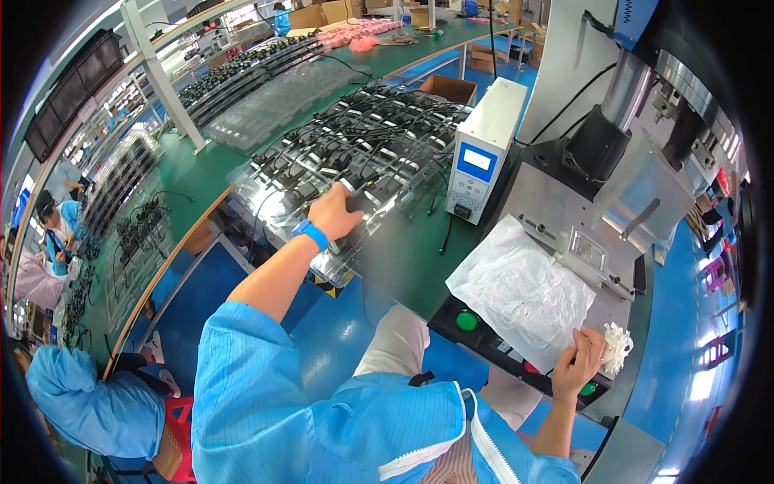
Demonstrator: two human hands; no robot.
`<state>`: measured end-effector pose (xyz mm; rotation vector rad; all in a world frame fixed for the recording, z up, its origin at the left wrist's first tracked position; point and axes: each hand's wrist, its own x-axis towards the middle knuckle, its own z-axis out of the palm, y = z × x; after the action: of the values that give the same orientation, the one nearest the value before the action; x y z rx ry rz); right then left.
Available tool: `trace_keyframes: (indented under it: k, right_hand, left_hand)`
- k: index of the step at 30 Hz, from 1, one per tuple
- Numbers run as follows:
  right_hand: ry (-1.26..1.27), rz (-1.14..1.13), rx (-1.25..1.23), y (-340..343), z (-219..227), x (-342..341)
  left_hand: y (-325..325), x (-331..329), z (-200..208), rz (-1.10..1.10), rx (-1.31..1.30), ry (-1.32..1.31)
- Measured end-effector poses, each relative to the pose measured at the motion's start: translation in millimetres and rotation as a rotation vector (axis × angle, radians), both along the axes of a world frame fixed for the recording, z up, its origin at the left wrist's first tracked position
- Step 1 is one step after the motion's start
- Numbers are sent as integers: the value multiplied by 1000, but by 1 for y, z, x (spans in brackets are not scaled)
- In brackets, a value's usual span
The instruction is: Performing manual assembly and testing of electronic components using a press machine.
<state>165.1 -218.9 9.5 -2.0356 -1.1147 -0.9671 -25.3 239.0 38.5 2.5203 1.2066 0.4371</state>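
My left hand, a blue band on its wrist, reaches over a clear plastic tray of black cabled parts. Thumb and forefinger are apart beside a black and white part; the other fingertips are partly hidden. My right hand rests loosely at the near right corner of a crumpled white sheet, fingers bent but not closed round anything visible. The sheet lies across the front of a bench press. Next to this hand are a green button and a bundle of white strips.
A white control box with a blue panel stands between tray and press. Another green button sits at the press's front left. More clear trays cover the green bench behind. A person in blue sits at lower left.
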Motion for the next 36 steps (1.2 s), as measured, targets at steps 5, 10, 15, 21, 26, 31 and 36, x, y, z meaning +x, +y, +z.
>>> trace_keyframes:
  k: [5,10,15,21,26,31,36]
  right_hand:
    - [-10,12,3,0,2,-1]
    - [58,51,17,-2,6,-2]
    - [155,222,26,10,30,-16]
    - [167,662,-41,57,90,-72]
    - [55,938,-204,69,113,-95]
    - [-70,1009,-263,69,110,-102]
    - [-86,867,-173,53,122,-94]
  left_hand:
    - [3,-1,14,-43,-424,-646]
    - [-31,-11,52,-332,-982,-1106]
    - [-91,-38,64,-629,-1257,-949]
    - [-173,-39,64,-940,-1319,-526]
    - [-200,-38,73,-1090,-1192,-308]
    - [-204,-41,68,-1182,-1213,-212]
    - [-217,-44,84,-1122,-401,-802]
